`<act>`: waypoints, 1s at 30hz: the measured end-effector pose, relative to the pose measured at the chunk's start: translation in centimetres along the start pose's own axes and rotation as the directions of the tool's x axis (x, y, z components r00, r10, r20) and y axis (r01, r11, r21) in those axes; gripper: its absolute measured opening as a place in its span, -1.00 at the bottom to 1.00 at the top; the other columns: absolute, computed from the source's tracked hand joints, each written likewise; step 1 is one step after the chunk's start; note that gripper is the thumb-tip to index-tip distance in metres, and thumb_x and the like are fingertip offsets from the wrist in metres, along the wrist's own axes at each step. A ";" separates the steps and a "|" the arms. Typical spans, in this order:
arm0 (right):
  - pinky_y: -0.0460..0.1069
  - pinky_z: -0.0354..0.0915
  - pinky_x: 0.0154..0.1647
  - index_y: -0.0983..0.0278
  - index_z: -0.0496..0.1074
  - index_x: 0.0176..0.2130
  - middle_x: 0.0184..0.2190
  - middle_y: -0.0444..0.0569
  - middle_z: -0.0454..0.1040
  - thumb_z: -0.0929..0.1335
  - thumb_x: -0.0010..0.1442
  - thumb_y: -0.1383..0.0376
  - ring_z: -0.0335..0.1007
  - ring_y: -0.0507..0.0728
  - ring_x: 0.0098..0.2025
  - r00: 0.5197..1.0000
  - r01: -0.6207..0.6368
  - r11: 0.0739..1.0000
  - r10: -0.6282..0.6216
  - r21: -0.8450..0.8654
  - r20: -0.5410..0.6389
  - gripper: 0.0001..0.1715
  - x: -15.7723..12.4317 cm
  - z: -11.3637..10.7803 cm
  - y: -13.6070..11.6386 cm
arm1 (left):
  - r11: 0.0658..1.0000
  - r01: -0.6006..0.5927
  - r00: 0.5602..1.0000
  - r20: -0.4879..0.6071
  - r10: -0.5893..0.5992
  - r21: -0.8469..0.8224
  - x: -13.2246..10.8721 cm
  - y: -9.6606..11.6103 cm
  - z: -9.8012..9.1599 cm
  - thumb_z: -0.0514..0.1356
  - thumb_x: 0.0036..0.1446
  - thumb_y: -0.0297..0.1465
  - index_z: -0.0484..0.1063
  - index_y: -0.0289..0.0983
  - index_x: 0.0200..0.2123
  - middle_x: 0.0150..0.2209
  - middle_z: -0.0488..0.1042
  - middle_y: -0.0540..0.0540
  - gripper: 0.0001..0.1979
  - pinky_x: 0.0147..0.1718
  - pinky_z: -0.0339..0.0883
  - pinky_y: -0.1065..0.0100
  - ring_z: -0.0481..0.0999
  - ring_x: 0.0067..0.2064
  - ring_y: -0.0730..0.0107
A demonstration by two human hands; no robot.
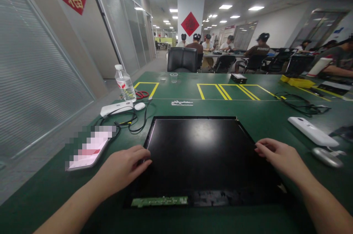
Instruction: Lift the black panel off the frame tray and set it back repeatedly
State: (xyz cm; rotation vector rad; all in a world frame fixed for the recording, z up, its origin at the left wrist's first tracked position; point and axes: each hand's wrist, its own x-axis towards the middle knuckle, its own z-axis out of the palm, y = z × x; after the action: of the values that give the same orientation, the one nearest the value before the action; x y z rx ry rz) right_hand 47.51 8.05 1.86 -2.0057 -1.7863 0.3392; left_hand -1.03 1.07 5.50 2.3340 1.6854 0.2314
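A black flat display panel (201, 156) lies face up on the green table, reflecting a ceiling light. Along its near edge shows a green circuit board strip (160, 201). My left hand (131, 164) is closed at the panel's left edge, thumb and fingers pinching the rim. On the opposite side, my right hand (274, 151) grips the right edge, its thumb against the fingertips. The fingers' undersides are hidden, so how far they reach below the panel does not show.
At left are a phone (91, 151), black cables (132, 120), a white power strip (117, 109), a water bottle (125, 85) and red-handled scissors (142, 94). A white device (313, 131) and a silver mouse (327, 156) lie right. Beyond are a plastic cup (173, 77), chairs and seated people.
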 end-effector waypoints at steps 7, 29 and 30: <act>0.06 0.36 -0.30 0.15 0.55 -0.28 -0.35 -0.05 0.63 0.28 0.11 0.00 0.55 0.21 -0.38 0.992 -0.128 0.989 0.128 0.080 -0.002 -0.62 0.0 -0.9 0.3 | 0.970 0.242 0.966 -0.102 -0.238 0.032 0.9 -1.4 0.7 -0.01 0.26 -0.12 0.44 -0.17 -0.36 -0.27 0.49 -0.11 -0.66 -0.31 0.34 0.18 0.55 -0.27 0.11; 0.02 0.28 -0.34 0.12 0.56 -0.30 -0.34 -0.09 0.60 0.29 0.04 0.23 0.50 0.17 -0.32 0.999 -0.029 0.993 0.033 -0.112 0.041 -0.73 0.8 0.2 1.5 | 0.905 0.245 0.941 -0.140 -0.309 -0.346 1.5 -1.4 1.5 0.06 0.12 -0.24 0.21 -0.11 -0.54 -0.52 0.34 0.04 -0.80 -0.40 0.26 0.23 0.41 -0.42 0.19; 0.02 0.28 -0.34 0.12 0.56 -0.29 -0.34 -0.09 0.59 0.28 0.05 0.23 0.50 0.17 -0.32 0.999 -0.027 0.993 0.031 -0.117 0.038 -0.73 0.8 0.2 1.5 | 0.887 0.246 0.935 -0.146 -0.324 -0.390 1.5 -1.3 1.4 0.06 0.12 -0.23 0.19 -0.11 -0.54 -0.55 0.31 0.06 -0.78 -0.42 0.25 0.24 0.39 -0.44 0.21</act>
State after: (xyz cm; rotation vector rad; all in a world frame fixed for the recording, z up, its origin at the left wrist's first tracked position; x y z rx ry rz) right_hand 48.81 8.73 1.06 -2.1208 -1.8416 0.2910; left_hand -1.41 2.70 3.73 1.8151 1.8664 0.6879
